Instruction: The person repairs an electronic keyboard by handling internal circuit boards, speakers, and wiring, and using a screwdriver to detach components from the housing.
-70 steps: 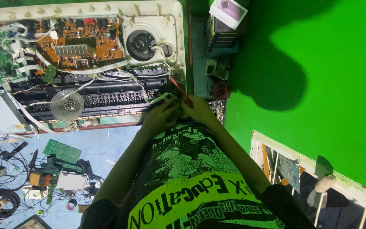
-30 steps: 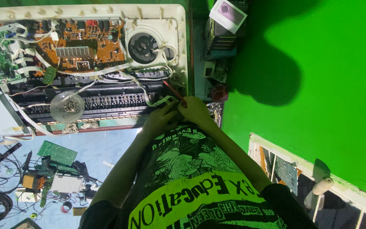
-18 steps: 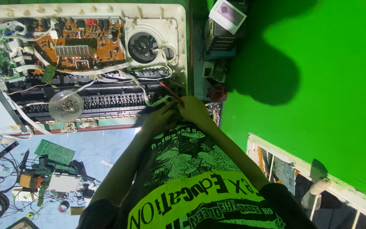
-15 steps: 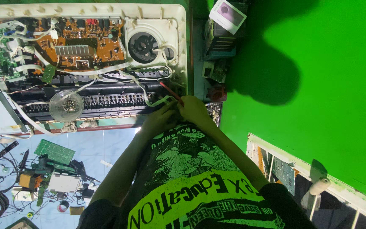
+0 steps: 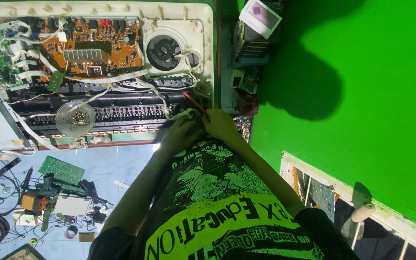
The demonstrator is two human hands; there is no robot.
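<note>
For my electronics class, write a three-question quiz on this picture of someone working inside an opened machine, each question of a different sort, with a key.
1. True or false: the right hand holds a red-handled tool pointing into the opened machine.
2. Multiple choice: the round black fan sits (a) on the blue tiled floor, (b) in the white casing beside the orange circuit board, (c) against the green wall.
3. Short answer: what does the left hand touch?

Key:
1. True.
2. b.
3. The white flat ribbon cable, close to the tool tip; the exact grip is too small to tell.
</note>
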